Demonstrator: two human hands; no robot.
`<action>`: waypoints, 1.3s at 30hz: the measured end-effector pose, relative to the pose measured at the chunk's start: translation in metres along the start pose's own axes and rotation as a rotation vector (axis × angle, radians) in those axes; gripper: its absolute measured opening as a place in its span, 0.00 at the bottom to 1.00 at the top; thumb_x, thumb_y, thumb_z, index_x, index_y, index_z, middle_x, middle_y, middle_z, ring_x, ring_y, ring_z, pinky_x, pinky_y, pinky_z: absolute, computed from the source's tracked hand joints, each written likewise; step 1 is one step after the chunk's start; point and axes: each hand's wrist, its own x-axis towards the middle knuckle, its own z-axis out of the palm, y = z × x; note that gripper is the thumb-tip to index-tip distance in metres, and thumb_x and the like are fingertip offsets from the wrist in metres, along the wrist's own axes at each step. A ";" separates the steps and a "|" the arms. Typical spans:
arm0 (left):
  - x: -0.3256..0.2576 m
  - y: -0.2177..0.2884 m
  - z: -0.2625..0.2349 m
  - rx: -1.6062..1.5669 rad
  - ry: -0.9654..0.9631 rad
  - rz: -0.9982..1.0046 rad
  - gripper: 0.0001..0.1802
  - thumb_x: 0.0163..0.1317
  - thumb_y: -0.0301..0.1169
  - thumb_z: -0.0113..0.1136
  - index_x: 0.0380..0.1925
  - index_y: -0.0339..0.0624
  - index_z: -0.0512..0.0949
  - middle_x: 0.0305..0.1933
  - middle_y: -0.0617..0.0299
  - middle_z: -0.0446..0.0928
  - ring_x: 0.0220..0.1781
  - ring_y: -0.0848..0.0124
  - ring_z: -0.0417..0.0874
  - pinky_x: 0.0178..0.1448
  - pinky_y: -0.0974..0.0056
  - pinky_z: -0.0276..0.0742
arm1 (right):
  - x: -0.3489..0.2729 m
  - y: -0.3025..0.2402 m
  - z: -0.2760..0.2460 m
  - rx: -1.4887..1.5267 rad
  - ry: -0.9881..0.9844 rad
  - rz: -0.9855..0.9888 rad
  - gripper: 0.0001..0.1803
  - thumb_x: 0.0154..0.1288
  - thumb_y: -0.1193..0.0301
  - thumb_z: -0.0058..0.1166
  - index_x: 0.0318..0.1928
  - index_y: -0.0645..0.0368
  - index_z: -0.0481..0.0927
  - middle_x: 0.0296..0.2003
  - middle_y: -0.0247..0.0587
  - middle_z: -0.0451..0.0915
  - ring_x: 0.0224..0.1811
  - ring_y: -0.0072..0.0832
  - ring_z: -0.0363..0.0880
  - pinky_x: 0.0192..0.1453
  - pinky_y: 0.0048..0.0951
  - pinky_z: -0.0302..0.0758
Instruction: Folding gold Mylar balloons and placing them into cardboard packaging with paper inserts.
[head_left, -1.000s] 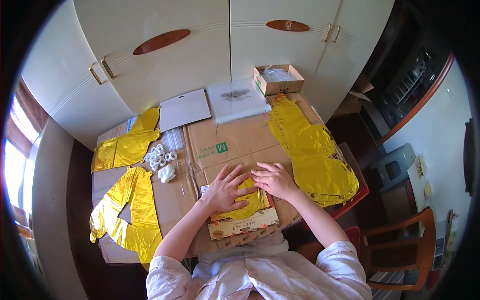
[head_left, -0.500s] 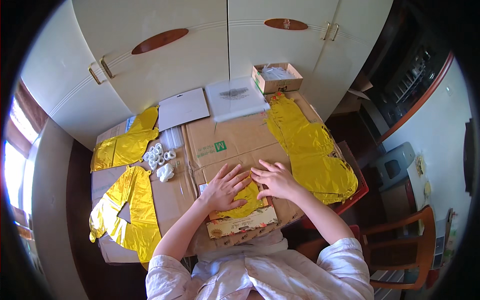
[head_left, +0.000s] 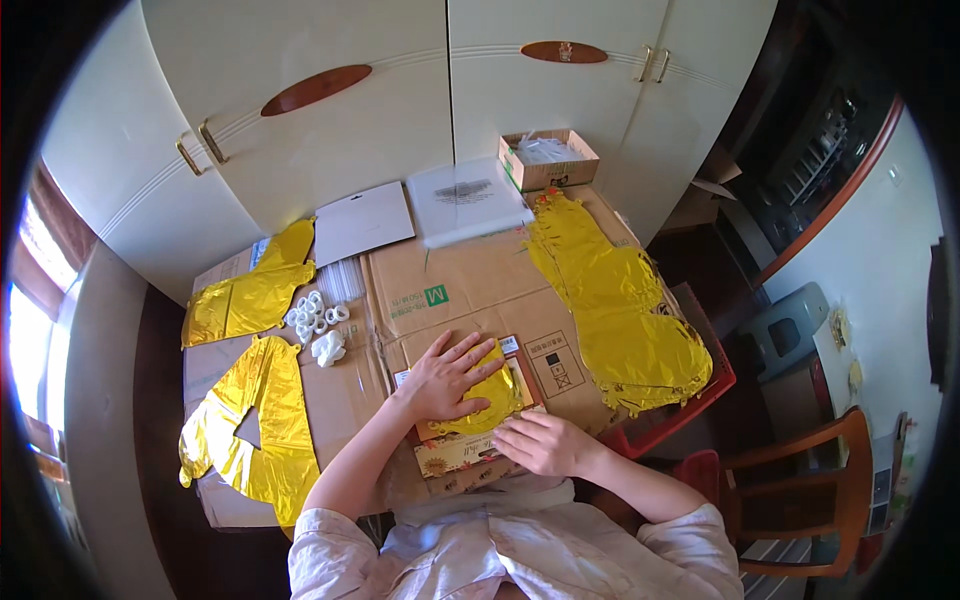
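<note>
Flat under my left hand [head_left: 447,382], whose fingers are stretched out, lies a folded gold foil balloon [head_left: 493,408]. The foil rests on a cream printed card [head_left: 455,455] near the table's front edge. My right hand [head_left: 545,443] is at the card's near right part, just below the foil; its fingers are pressed together and bent. Its thumb is hidden, so whether it pinches the card or the foil edge is not visible. A stack of flat gold foil balloons [head_left: 640,320] lies to the right, and more gold foil balloons [head_left: 275,400] lie to the left.
Flattened cardboard [head_left: 470,275] covers the table. White ribbon rolls [head_left: 312,316] sit left of centre, beside clear straws [head_left: 342,280]. At the back are a white board [head_left: 364,222], a clear plastic bag stack [head_left: 470,205] and a small box [head_left: 550,172]. A wooden chair [head_left: 850,480] stands right.
My right hand has moved from the far side of the foil down toward me to the card's near right part, its fingers drawing together. My left hand stays flat on the foil.
</note>
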 end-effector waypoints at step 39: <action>0.000 -0.009 0.005 0.087 0.002 -0.034 0.38 0.66 0.64 0.38 0.72 0.64 0.57 0.76 0.59 0.55 0.78 0.55 0.50 0.77 0.42 0.43 | -0.135 0.067 -0.027 -0.124 0.069 0.609 0.11 0.53 0.79 0.56 0.38 0.59 0.84 0.44 0.41 0.84 0.52 0.36 0.81 0.62 0.41 0.74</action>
